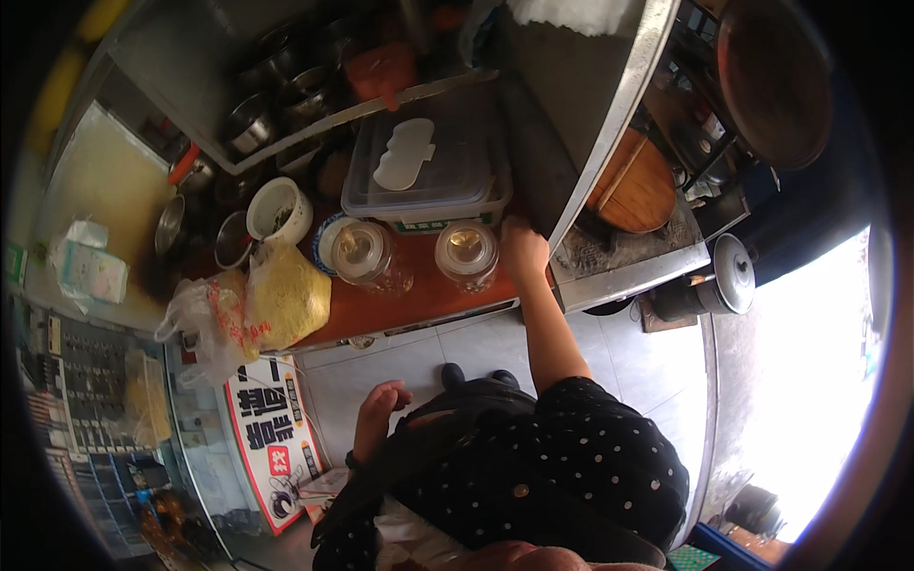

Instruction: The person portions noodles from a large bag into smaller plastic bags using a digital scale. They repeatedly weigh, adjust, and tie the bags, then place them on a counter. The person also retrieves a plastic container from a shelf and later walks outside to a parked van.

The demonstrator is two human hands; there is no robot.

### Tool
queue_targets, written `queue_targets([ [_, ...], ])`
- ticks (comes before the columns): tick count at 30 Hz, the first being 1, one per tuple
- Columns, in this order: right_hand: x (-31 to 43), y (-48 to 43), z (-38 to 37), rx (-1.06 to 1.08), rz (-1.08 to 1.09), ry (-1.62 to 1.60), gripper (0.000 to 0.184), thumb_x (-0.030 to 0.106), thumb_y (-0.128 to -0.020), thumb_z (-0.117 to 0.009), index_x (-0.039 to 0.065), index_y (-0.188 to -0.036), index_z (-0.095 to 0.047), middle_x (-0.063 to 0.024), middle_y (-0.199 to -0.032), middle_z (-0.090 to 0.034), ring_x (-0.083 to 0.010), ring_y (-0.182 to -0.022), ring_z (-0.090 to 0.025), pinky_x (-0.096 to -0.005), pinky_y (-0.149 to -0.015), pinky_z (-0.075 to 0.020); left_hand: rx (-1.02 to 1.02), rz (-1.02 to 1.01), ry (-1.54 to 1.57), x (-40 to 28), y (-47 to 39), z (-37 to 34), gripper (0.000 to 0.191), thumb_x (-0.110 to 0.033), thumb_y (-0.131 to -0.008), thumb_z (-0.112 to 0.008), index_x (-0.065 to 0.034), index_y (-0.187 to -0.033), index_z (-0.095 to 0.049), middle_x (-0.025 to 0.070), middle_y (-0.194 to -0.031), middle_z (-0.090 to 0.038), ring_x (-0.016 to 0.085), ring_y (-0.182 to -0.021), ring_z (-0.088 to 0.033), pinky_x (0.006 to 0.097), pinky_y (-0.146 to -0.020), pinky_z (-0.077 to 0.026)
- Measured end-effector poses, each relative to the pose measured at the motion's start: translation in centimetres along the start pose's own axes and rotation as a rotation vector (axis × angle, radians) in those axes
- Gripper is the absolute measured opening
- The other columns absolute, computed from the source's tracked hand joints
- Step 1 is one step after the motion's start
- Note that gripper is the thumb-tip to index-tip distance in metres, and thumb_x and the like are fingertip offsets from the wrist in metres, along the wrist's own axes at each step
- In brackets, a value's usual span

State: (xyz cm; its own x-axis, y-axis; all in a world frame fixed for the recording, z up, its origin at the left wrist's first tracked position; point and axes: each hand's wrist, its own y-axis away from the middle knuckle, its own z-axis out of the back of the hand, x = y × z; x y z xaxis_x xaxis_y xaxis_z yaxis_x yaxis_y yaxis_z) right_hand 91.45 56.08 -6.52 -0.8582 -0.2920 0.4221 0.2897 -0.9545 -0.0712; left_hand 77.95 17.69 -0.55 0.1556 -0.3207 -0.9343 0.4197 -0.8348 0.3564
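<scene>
My right hand (525,246) reaches to the reddish-brown counter (421,314), its fingers curled out of sight. It is close beside a clear jar with a pale lid (467,250); whether it grips anything is hidden. A second clear lidded jar (364,255) stands to the left. Behind the jars is a clear plastic storage box (428,168) with a white scalloped plastic piece (405,154) on its lid. My left hand (382,410) hangs near my waist, away from the counter, loosely curled with nothing visible in it.
Left of the jars are a yellow-filled plastic bag (289,296), a white tub (280,210) with green bits inside, and a blue-patterned bowl (327,243). A shelf with metal pots (250,125) overhangs the counter. A round wooden lid (634,182) lies to the right, past a metal-edged panel (614,121).
</scene>
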Motion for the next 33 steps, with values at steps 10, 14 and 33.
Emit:
queue_targets([
  [10,3.2,10.2,12.8,-0.229,0.482,-0.608,0.027,-0.002,-0.07,-0.066,0.004,-0.095,-0.06,-0.0144,-0.086,-0.064,-0.0311,-0.081,-0.066,-0.0373,-0.068,-0.052,0.172,-0.066,0.193,-3.2,-3.1,-5.4,0.038,-0.02,-0.099,-0.057,-0.0034,-0.132,-0.05,0.0126,-0.127,-0.056,0.016,-0.104,-0.06,0.0308,-0.091,-0.049],
  [14,6.0,15.6,11.7,0.499,0.613,-0.87,0.033,-0.004,-0.072,-0.068,0.004,-0.102,-0.059,-0.0058,-0.094,-0.063,-0.0148,-0.089,-0.06,-0.0269,-0.083,-0.0479,0.114,-0.268,0.351,-4.7,-1.7,-7.4,0.037,-0.017,-0.1,-0.053,-0.0028,-0.134,-0.047,0.0104,-0.12,-0.057,0.017,-0.102,-0.06,0.0306,-0.09,-0.049],
  [33,21.0,24.8,1.7,1.011,0.636,-1.049,0.018,-0.005,-0.076,-0.065,0.006,-0.09,-0.061,0.0,-0.086,-0.062,-0.0076,-0.082,-0.056,-0.0221,-0.076,-0.0457,-0.694,-0.366,0.452,1.0,10.0,8.3,0.016,-0.018,-0.101,-0.053,-0.0065,-0.094,-0.061,-0.0053,-0.087,-0.056,0.005,-0.084,-0.054,0.022,-0.074,-0.044],
])
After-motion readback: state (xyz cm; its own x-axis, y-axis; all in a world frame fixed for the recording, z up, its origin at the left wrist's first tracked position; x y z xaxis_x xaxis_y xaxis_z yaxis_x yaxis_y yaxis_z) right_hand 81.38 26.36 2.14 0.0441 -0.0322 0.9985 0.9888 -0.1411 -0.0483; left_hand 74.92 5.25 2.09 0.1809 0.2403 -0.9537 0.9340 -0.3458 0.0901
